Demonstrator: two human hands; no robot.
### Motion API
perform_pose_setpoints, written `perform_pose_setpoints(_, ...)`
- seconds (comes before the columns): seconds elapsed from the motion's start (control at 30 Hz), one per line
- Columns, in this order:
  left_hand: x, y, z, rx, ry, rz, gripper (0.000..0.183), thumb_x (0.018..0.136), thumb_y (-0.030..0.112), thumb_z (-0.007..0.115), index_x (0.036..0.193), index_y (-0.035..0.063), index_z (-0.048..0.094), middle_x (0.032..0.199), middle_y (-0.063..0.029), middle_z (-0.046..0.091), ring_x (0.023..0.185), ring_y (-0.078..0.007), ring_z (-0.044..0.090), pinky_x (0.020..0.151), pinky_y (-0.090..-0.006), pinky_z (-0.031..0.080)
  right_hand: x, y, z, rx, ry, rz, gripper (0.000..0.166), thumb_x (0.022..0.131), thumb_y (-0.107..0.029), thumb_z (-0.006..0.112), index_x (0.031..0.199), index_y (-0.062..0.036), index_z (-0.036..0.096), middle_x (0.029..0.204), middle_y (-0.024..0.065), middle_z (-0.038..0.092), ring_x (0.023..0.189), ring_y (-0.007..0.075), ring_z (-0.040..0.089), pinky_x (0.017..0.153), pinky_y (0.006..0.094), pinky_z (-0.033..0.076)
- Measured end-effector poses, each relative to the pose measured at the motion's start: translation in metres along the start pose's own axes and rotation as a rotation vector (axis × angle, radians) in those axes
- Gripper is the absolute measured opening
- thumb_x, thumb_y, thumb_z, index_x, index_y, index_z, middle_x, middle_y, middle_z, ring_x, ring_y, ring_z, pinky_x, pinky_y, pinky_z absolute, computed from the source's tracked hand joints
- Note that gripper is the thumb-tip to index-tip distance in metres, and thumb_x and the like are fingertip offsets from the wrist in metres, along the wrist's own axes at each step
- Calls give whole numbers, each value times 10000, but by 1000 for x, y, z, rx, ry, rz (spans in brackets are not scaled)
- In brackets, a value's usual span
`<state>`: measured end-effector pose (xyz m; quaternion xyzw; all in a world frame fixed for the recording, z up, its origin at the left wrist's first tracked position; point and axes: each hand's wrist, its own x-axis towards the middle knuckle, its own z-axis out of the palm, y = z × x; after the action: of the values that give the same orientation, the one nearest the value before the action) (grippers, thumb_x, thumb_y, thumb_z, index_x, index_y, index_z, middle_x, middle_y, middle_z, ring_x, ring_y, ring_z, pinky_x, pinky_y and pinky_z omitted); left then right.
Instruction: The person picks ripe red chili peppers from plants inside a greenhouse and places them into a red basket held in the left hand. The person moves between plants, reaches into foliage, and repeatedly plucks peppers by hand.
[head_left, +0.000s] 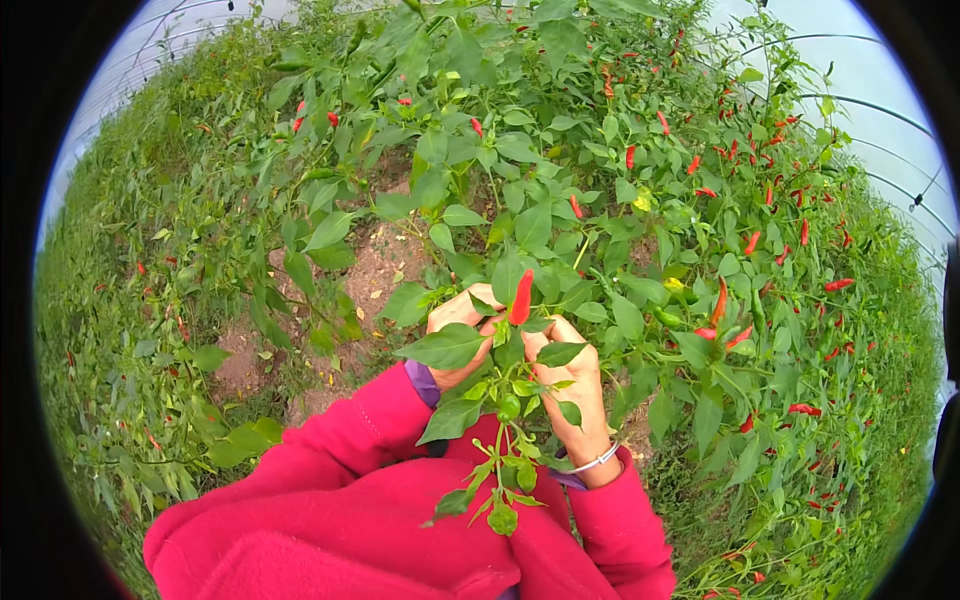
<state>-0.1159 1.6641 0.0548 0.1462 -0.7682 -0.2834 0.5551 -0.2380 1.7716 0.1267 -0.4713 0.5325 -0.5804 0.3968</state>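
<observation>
My left hand (463, 330) is among the leaves of a chilli pepper plant, its fingers bent and partly hidden by foliage. Close to its right, my right hand (574, 379), with a bracelet (596, 460) at the wrist, has its fingers curled near the stem. Between the two hands a red chilli pepper (522, 298) points upward. Leaves hide the fingertips, so what either hand grips cannot be made out. A branch with small leaves and a round green fruit (508, 407) hangs over the front of my red top.
Dense chilli plants with many red peppers (752, 242) surround me, thickest at the right. Bare soil (375, 277) shows between plants at the left. Hooped greenhouse film (870, 90) rises behind. More red and orange peppers (720, 304) hang right of my hands.
</observation>
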Motion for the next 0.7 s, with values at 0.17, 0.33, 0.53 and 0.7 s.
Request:
perform_pose_setpoints(0.17, 30, 28, 0, -389, 263, -405, 183, 841, -1, 530, 1023, -15, 525, 974, -58, 576, 823, -138, 559, 746, -272, 455, -12, 40, 23, -540, 29, -118, 88, 825, -84, 577, 791, -5, 560, 642, 121, 551, 549, 97, 518, 534, 257, 431)
perform_pose_setpoints(0.33, 21, 2, -7, -347, 238, -405, 210, 833, -38, 512, 1036, 8, 533, 1008, -99, 579, 909, -189, 593, 764, -297, 498, -19, 16, 6, 133, -176, 200, 151, 865, -91, 559, 966, -2, 492, 746, -14, 535, 657, 51, 481, 576, 218, 415)
perform_pose_setpoints(0.53, 28, 26, -8, -724, 41, -371, 290, 831, 174, 584, 1058, -2, 550, 1076, -119, 545, 957, -211, 548, 831, -348, 454, -18, -34, -15, 176, -296, 171, 166, 926, -171, 508, 954, -11, 543, 671, -38, 466, 583, 25, 383, 507, 176, 321)
perform_pose_setpoints(0.7, 23, 39, -14, -481, -100, -445, 320, 838, 181, 595, 1062, -40, 536, 1041, -110, 559, 926, -191, 550, 832, -299, 439, -11, -55, -20, 195, -252, 100, 234, 948, -216, 467, 1021, -6, 541, 605, -48, 427, 511, 18, 359, 452, 171, 286)
